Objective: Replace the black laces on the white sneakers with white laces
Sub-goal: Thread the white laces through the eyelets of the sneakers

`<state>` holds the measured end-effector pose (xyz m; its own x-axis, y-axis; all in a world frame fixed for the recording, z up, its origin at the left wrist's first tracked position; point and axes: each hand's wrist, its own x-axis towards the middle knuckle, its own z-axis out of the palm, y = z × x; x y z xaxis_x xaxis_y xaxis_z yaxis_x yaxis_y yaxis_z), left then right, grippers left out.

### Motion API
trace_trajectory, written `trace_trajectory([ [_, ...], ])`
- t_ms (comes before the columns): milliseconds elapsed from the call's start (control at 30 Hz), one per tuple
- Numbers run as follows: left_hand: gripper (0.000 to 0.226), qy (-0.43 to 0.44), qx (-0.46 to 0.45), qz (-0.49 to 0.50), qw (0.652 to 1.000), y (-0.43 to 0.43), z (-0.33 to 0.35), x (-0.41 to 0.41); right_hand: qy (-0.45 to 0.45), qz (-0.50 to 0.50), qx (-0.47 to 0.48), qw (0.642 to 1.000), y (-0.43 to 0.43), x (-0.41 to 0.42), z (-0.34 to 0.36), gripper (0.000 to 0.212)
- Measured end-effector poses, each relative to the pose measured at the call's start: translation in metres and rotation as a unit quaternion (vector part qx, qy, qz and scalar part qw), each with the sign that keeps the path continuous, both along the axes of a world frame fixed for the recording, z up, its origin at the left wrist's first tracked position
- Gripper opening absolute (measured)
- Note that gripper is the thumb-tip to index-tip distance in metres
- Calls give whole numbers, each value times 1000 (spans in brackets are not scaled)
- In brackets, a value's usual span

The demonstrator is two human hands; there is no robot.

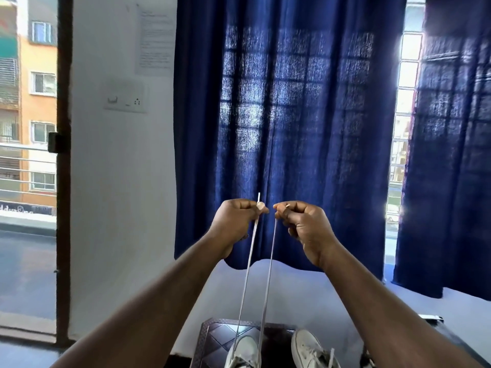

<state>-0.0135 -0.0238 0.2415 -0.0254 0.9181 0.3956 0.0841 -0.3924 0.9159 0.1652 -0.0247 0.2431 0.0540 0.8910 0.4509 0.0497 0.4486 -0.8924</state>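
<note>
Two white sneakers stand at the bottom of the head view, the left sneaker [245, 351] and the right sneaker [309, 350], toes pointing away from me. A white lace [269, 274] runs up from the left sneaker in two taut strands. My left hand [233, 221] pinches one strand near its tip, which sticks up above the fingers. My right hand [303, 221] pinches the other strand's end. Both hands are raised side by side in front of the blue curtain. The right sneaker carries white lacing with a loose end.
The sneakers rest on a dark patterned mat [212, 338] on a pale floor. A blue curtain [287, 128] hangs over the window ahead. A white wall with a switch plate [125, 98] is at left, beside an open balcony door [63, 168].
</note>
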Motion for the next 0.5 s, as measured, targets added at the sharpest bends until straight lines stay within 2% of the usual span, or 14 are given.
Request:
trace_trajectory([
  [167,9,-4,4,-6,1000,0,4,9,8,-46,35,998,5,-3,-2,14],
  [367,13,-10,18,12,1000,5,9,13,-41,-73,70,994,8,-11,8,9],
  [500,8,-14,13,5,1000,4,12,12,-25,-64,57,996,10,-12,11,7],
])
